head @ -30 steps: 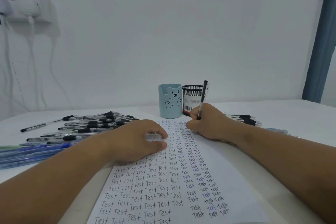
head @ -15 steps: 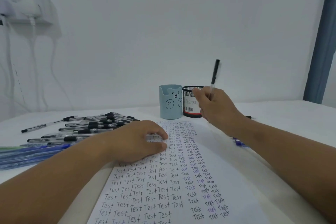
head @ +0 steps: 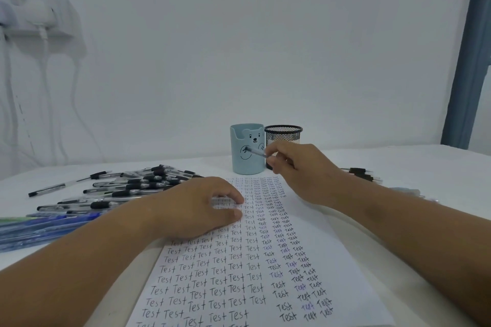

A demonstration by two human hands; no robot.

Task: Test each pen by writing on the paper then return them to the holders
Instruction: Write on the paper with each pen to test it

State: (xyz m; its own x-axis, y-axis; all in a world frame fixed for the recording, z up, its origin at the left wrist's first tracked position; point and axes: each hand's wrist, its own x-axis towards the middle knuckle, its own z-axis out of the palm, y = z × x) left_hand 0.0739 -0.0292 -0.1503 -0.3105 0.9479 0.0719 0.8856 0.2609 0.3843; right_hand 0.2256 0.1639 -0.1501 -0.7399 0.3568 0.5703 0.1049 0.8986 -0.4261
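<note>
A white paper (head: 239,273) covered in rows of the handwritten word "Test" lies on the table before me. My left hand (head: 196,210) rests on its upper left part, fingers loosely bent. My right hand (head: 300,170) hovers above the paper's top edge and pinches a pen (head: 256,152) that lies nearly level, pointing left across the front of the light blue bear holder (head: 247,164). The black mesh holder (head: 283,134) stands just right of the blue one, partly hidden behind my right hand.
A pile of black-capped pens (head: 127,188) lies left of the paper, with blue pens (head: 39,225) nearer the left edge. A few more pens (head: 358,171) lie beyond my right forearm. A wall with a socket and cables (head: 39,24) stands behind.
My right hand lifted the pen off the paper, raised it upright, then lowered and turned it to lie level in front of the blue holder. The left hand stayed put.
</note>
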